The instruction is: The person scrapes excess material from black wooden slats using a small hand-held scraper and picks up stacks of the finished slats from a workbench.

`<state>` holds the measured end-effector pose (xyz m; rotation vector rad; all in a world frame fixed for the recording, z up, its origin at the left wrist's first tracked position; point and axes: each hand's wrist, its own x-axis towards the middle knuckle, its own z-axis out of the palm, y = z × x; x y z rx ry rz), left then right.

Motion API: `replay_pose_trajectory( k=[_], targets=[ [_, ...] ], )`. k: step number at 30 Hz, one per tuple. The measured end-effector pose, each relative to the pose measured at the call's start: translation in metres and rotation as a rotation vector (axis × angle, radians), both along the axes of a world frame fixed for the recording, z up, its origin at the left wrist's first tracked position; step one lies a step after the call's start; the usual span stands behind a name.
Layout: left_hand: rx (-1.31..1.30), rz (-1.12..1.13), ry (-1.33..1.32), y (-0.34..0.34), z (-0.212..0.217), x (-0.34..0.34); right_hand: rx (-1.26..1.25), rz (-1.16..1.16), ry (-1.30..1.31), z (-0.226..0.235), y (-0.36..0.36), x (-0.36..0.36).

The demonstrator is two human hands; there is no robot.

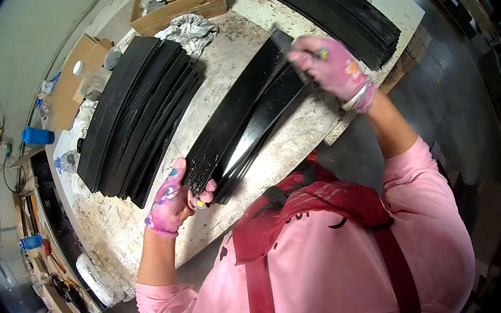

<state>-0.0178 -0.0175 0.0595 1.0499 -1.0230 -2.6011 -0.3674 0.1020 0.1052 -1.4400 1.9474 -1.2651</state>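
Observation:
My left hand (pixel 173 204), in a pink patterned glove, is wrapped round the near end of several long black strips (pixel 237 112). The strips lie slantwise over the worktable, with a gap between the upper ones and those below. At their far end my right hand (pixel 329 65), gloved in pink with a flower print, is closed and slightly blurred. A flat grey blade-like piece (pixel 281 39) sticks out from its fingers over the strips; its exact kind is unclear. Left of these, a thick fanned stack of black strips (pixel 136 113) rests on the table.
Another stack of black strips (pixel 342 12) lies at the far right of the stained white worktable (pixel 198 122). Toward the back are a cardboard box (pixel 180 12) and a crumpled cloth (pixel 190 34). A clear bottle (pixel 90 78) and a blue container (pixel 38 136) are at the left.

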Motion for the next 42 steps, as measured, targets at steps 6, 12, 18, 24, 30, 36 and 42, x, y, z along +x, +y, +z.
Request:
replay_pose_trajectory(
  k=[6,12,18,24,30,36,42],
  targets=[
    [0.078,0.018,0.019,-0.035,0.003,-0.04,0.132,0.399,0.304,-0.001,-0.044,0.081],
    [-0.036,0.021,0.09,-0.041,0.006,-0.062,0.401,0.522,0.191,-0.046,-0.109,0.052],
    [0.167,0.055,0.077,-0.054,0.012,-0.066,0.647,0.172,0.7,-0.114,-0.174,-0.091],
    [0.077,0.066,0.154,-0.063,0.003,-0.077,0.553,0.308,0.795,-0.09,-0.186,-0.061],
    [0.021,0.075,-0.092,-0.067,-0.005,-0.085,0.321,0.594,0.542,-0.023,-0.124,0.067],
    [0.071,0.328,-0.264,-0.057,-0.019,-0.104,0.33,0.566,0.392,-0.041,-0.113,0.091],
    [0.149,0.273,-0.139,-0.05,-0.01,-0.113,0.323,0.338,0.2,-0.054,-0.122,0.061]
  ],
)
